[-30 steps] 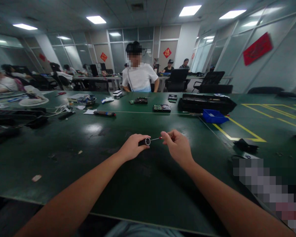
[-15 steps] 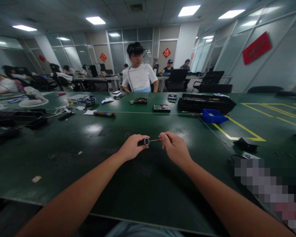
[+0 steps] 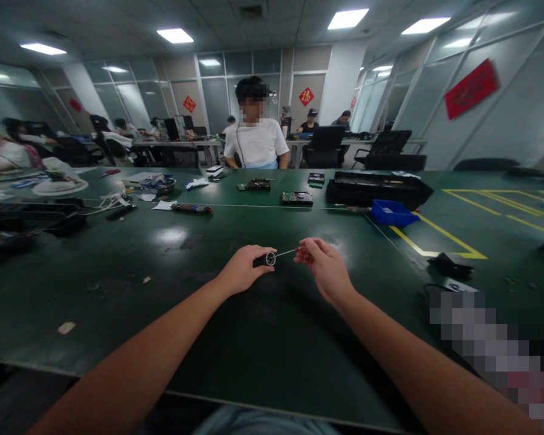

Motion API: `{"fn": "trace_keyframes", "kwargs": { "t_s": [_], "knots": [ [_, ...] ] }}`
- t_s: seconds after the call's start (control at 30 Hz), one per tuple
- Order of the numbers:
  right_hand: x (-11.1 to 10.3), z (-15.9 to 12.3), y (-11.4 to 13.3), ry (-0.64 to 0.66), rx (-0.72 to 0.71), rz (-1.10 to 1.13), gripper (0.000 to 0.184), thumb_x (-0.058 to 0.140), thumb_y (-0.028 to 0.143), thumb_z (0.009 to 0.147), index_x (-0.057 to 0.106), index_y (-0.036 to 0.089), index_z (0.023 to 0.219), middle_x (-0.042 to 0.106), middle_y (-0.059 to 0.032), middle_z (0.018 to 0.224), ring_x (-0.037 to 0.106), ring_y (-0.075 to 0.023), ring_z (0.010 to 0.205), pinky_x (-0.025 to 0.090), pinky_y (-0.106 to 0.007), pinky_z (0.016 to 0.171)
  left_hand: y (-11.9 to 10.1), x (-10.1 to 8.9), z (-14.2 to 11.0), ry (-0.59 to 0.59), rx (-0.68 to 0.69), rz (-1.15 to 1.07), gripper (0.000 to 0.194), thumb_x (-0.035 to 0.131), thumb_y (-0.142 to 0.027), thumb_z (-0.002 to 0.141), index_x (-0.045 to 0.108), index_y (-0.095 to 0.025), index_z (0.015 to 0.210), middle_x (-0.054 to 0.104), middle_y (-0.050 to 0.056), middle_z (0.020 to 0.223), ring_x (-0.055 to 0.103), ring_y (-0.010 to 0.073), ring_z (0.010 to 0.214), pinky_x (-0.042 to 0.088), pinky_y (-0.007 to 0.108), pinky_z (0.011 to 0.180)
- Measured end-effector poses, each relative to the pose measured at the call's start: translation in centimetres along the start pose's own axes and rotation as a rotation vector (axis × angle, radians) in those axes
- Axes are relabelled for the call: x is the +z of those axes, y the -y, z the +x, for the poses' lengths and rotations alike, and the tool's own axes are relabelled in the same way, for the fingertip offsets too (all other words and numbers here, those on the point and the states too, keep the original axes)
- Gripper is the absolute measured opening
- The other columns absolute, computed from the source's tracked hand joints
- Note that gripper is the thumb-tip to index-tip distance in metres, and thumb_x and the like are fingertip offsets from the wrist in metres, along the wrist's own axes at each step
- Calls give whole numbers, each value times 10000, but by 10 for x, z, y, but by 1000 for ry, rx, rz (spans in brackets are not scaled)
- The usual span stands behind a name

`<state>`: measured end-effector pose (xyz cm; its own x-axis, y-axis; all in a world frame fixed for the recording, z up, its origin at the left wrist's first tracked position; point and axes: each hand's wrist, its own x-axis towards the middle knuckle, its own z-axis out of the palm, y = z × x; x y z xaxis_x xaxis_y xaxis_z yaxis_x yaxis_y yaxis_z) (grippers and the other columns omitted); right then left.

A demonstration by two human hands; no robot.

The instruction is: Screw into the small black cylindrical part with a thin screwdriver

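My left hand (image 3: 241,269) is closed around a short black cylinder (image 3: 271,259), whose silvery ringed open end faces me and to the right; what it is I cannot make out. Between the fingers of my right hand (image 3: 323,266) is the handle of a slim screwdriver (image 3: 284,252), with a little red showing at the fingertips. Its thin metal shaft slants down to the left, and the tip meets the ringed end of the cylinder. Both hands are raised over the green table (image 3: 263,350).
Beyond my hands lie a hard drive (image 3: 297,198), another opened device (image 3: 256,184) and a pen-like tool (image 3: 191,208). A blue bin (image 3: 393,213) stands at right before a long black case (image 3: 381,190). Across the table sits a person in a white shirt (image 3: 257,144).
My right hand has shifted slightly and its fingers have loosened and turned on the handle. The shaft now tilts more steeply. My left hand and the cylinder stay nearly still.
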<state>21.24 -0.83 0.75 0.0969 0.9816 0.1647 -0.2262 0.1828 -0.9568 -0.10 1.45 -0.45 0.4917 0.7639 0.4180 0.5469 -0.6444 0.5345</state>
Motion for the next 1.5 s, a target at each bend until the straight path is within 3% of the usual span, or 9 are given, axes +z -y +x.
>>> {"fn": "trace_keyframes", "kwargs": {
  "t_s": [0.1, 0.2, 0.3, 0.53, 0.83, 1.07, 1.13, 1.33, 1.5],
  "knots": [
    [-3, 6, -3, -37, 119, 126, 218, 659, 416, 805, 633, 199, 809, 602, -16, 725, 574, -155, 667, 534, -332, 684, 1, -3, 2, -3, 71, 59, 402, 673, -265, 849, 613, -275, 1247, 657, 45, 1181, 569, 221, 1106, 394, 406, 990],
    [-6, 9, -6, -113, 175, 79, 209, 641, 403, 816, 607, 203, 764, 574, -5, 670, 547, -145, 611, 520, -305, 605, 4, -1, 4, 51, 70, 122, 408, 674, -280, 849, 612, -288, 1252, 654, 47, 1186, 558, 232, 1124, 369, 437, 1016],
    [-7, 9, -7, -164, 104, -74, 215, 636, 419, 814, 607, 206, 792, 600, -14, 720, 564, -152, 645, 509, -288, 585, 8, 4, 5, 112, 14, 131, 434, 686, -299, 838, 609, -284, 1265, 661, 48, 1146, 568, 235, 1083, 386, 429, 1002],
    [-4, 2, -3, -67, -15, -265, 256, 540, 440, 883, 595, 190, 897, 636, -46, 814, 603, -168, 718, 525, -323, 663, 3, 4, 3, 87, -34, 69, 412, 669, -289, 848, 617, -266, 1256, 662, 44, 1114, 571, 227, 1031, 422, 385, 936],
    [-1, -1, -1, -45, -131, -317, 287, 535, 460, 888, 595, 180, 909, 660, -51, 808, 630, -169, 714, 518, -331, 687, -4, 1, 0, 50, -55, 14, 415, 672, -298, 846, 618, -255, 1255, 664, 45, 1127, 571, 226, 1037, 424, 364, 930],
    [1, -13, 22, -76, -241, -809, 423, 579, 584, 844, 581, 209, 649, 609, -10, 545, 551, -153, 514, 394, -294, 544, -2, 1, -1, 51, -52, 21, 404, 677, -303, 844, 625, -260, 1243, 668, 38, 1125, 574, 223, 1030, 423, 366, 925],
    [2, -15, 24, -56, -284, -836, 396, 572, 563, 857, 585, 215, 667, 618, -13, 562, 553, -161, 524, 391, -297, 540, -1, 2, -1, 44, -52, 18, 401, 680, -303, 841, 627, -261, 1236, 667, 36, 1127, 574, 221, 1036, 424, 365, 927],
    [2, -18, 22, 108, -368, -767, 173, 540, 334, 892, 614, 223, 1001, 687, -34, 849, 636, -186, 744, 463, -303, 664, 1, 2, -2, 50, -59, 9, 401, 676, -304, 843, 625, -269, 1239, 662, 38, 1124, 576, 221, 1046, 425, 376, 948],
    [1, -18, 24, 131, -310, -859, 322, 414, 433, 960, 637, 229, 848, 613, 0, 634, 582, -168, 589, 393, -293, 569, 1, 1, -1, 64, -69, 17, 405, 678, -292, 840, 625, -268, 1241, 660, 41, 1127, 577, 227, 1055, 420, 385, 965]
  ]
}}
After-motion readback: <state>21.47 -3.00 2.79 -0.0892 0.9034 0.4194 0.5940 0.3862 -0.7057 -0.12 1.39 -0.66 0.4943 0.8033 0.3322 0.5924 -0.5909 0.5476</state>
